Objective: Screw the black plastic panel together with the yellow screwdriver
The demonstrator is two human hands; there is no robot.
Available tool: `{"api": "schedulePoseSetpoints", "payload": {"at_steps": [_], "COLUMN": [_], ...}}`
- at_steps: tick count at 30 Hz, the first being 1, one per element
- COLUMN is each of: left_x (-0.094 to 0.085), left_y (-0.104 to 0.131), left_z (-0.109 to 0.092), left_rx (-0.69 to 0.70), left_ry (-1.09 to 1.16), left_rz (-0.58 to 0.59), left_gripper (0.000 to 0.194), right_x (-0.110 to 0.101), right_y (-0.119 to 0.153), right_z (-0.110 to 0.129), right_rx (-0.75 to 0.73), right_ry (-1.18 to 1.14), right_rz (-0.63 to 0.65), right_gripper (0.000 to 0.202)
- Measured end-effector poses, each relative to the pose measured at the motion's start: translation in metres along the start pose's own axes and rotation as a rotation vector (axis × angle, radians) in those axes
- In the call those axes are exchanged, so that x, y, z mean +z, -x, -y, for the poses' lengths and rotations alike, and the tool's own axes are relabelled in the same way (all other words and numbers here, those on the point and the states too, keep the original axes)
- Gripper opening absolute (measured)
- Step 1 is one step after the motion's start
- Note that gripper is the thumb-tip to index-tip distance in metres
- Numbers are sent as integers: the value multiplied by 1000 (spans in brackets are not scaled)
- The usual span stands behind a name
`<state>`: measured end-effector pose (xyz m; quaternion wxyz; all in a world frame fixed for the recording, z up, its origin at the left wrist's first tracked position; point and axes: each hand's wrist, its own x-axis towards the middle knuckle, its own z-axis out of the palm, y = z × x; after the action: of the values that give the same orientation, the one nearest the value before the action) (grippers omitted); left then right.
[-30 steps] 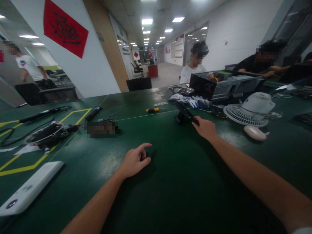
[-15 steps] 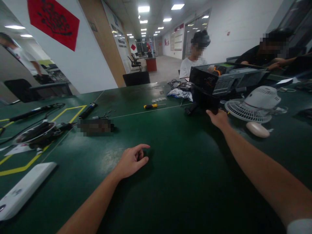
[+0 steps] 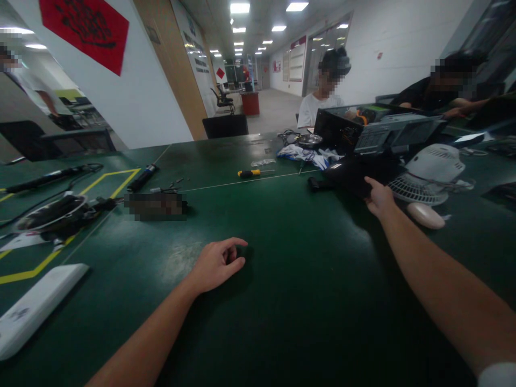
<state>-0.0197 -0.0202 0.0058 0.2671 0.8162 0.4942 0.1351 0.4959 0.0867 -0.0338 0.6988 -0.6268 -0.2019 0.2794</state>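
My right hand [image 3: 379, 199] reaches far out to the right and grips the near edge of a black flat panel [image 3: 355, 174]. The thumb lies on top; the other fingers are partly hidden. The panel lies low and nearly level, with a short black stub [image 3: 319, 184] sticking out on its left. What kind of thing it is, I cannot make out. My left hand [image 3: 220, 264] rests on the green table [image 3: 282, 301] with nothing in it, index finger stretched out, thumb apart, the others curled.
Behind the panel stands an opened black computer case [image 3: 338, 130]. A white fan [image 3: 433, 169] and a pale computer mouse [image 3: 426, 215] are on the right. A yellow-black screwdriver [image 3: 250, 173] lies mid-table. At left are a white slab-like device [image 3: 40, 306] and cables. Other people sit beyond.
My right hand has moved right with the black panel, which has tipped from steeper to nearly flat, uncovering cloth behind it. My left hand stays put. The view has shifted slightly.
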Motion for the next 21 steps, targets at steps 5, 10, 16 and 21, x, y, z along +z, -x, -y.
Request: {"api": "schedulePoseSetpoints", "payload": {"at_steps": [5, 10, 16, 21], "left_x": [0, 0, 2, 6], "left_y": [0, -1, -2, -4], "left_z": [1, 2, 0, 3], "left_rx": [2, 4, 12, -3], "left_ry": [-27, -30, 63, 205], "left_rz": [12, 12, -54, -206], "left_gripper": [38, 39, 41, 47], "right_x": [-1, 3, 21, 53], "right_y": [1, 11, 49, 120], "right_z": [1, 7, 42, 49], "right_rx": [34, 18, -206, -469], "right_ry": [-32, 50, 260, 462], "right_rz": [10, -26, -129, 7], "right_gripper": [35, 37, 48, 40]}}
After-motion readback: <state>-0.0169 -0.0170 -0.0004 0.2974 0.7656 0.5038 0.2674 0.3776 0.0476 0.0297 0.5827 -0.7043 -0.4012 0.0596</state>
